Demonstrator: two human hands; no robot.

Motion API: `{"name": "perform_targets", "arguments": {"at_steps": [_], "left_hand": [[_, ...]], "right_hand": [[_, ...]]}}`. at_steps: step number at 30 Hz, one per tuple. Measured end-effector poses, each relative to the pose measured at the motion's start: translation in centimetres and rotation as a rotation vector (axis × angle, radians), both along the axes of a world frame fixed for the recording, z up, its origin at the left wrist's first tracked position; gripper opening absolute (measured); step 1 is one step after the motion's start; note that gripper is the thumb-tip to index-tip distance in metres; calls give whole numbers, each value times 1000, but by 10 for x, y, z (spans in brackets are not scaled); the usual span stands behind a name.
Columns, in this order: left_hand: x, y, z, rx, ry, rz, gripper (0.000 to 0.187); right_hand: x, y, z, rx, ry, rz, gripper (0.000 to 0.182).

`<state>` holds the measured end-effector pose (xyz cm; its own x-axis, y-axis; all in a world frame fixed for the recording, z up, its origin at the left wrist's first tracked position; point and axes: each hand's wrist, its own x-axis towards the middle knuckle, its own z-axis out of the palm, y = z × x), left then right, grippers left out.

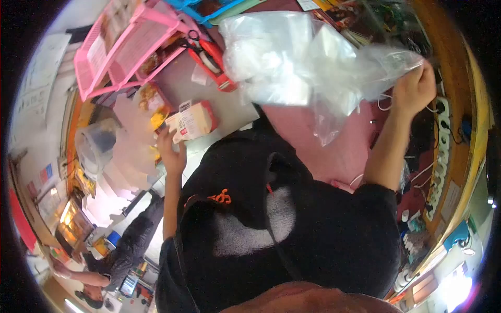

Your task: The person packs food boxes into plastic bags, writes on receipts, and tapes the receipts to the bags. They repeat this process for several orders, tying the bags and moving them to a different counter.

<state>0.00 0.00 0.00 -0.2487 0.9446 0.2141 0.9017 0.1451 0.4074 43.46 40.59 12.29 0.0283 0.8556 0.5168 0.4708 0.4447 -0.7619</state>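
My right hand (416, 89) is raised at the right, its fingers closed on the gathered end of clear plastic bags (282, 57). The bags spread leftward from it, crumpled and shiny, over the pink tabletop (308, 128). At the left, my left hand (172, 150) has thumb and fingers apart, with fingertips right at the near edge of a small cream-and-red box (190, 123). A yellow item (158, 121) lies beside those fingertips. Beyond the box is a red-handled cutting tool (210, 57).
A pink plastic rack (130, 47) stands at the upper left, near a blue basket (201, 9). A clear plastic tub (95, 148) sits at the left. Along the right edge runs a white power strip (440, 151) with cables. Another person (122, 253) is at the lower left.
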Motion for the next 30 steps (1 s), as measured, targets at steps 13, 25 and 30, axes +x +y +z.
{"name": "perform_targets", "arguments": {"at_steps": [13, 25, 30], "left_hand": [[53, 82, 187, 19, -1039, -175, 53], [-34, -95, 201, 889, -1238, 645, 41], [-60, -178, 173, 946, -736, 804, 42]], "right_hand": [[-263, -106, 129, -1088, 605, 1208, 35], [-373, -289, 67, -1372, 1255, 2105, 117], [-392, -323, 67, -1429, 852, 1864, 88]]}}
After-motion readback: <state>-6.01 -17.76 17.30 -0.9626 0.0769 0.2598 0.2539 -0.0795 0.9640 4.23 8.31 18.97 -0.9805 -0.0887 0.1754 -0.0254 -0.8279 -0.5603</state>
